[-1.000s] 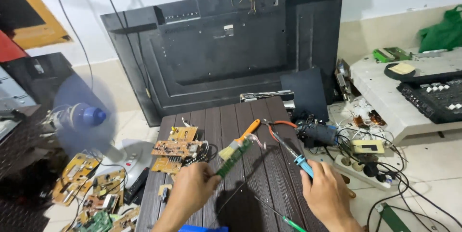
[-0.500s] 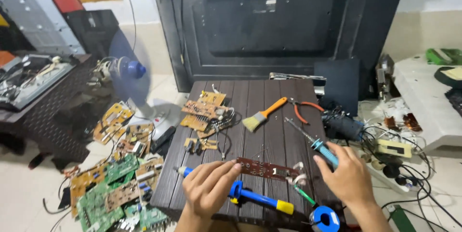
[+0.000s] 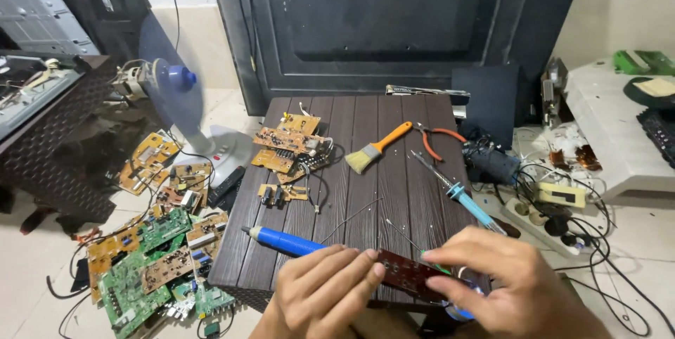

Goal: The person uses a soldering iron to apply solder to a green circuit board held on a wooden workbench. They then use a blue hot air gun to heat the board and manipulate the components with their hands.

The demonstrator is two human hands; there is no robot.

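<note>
Circuit board (image 3: pixel 411 276) (dark red, thin, stiff, likely light and fragile; best gripped by its edges), lower centre of frame over the bench (image 3: pixel 365 163) edge, pinched by left hand (image 3: pixel 323 293) and right hand (image 3: pixel 492 279) fingers; blue desoldering pump (image 3: pixel 285 240) beside.

Electronics repair workshop: circuit boards (image 3: pixel 151 261) on floor, soldering iron (image 3: pixel 457 191) (television back (image 3: pixel 394 22) behind).

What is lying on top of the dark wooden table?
On the dark wooden table lie circuit boards, a brush, pliers, a soldering iron and a blue tool. Both hands hold a reddish board, covering the table's near edge.
</note>
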